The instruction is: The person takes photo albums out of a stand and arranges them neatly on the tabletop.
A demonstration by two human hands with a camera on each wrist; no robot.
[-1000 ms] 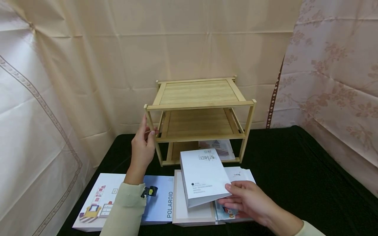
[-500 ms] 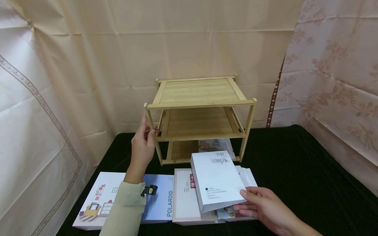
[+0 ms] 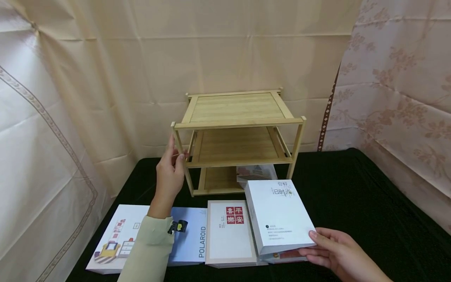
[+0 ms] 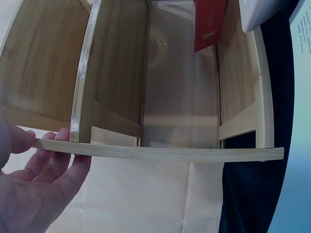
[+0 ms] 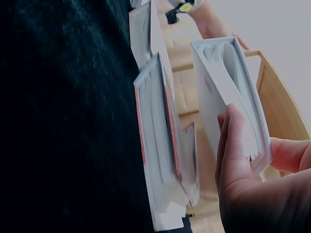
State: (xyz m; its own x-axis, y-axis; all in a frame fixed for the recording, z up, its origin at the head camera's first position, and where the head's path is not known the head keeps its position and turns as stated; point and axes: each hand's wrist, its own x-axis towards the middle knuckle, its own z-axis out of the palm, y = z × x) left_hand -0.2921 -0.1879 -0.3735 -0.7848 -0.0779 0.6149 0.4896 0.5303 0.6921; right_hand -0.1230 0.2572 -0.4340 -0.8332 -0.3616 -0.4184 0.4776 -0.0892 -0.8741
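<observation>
In the head view, my left hand (image 3: 170,178) holds the front left post of a three-level wooden rack (image 3: 234,107). The left wrist view shows its thumb on one side of that post (image 4: 160,154) and fingers on the other. My right hand (image 3: 340,250) pinches a white photo album (image 3: 282,217) by its lower right corner, thumb on the cover. The album hangs tilted over a row of books, largely covering the rightmost one (image 3: 289,256). From the right wrist, its loose inner pages (image 5: 228,63) show between the covers.
Along the front lie a white album with a furniture drawing (image 3: 116,239), a blue POLAROID album (image 3: 188,235) and a beige one with red characters (image 3: 230,243). Another book (image 3: 255,172) lies on the rack's lowest shelf. Curtains (image 3: 225,58) close off the back and sides.
My right hand has carried the white album rightward, uncovering the beige album with red characters and overlapping the rightmost book. My left hand has stayed on the rack post.
</observation>
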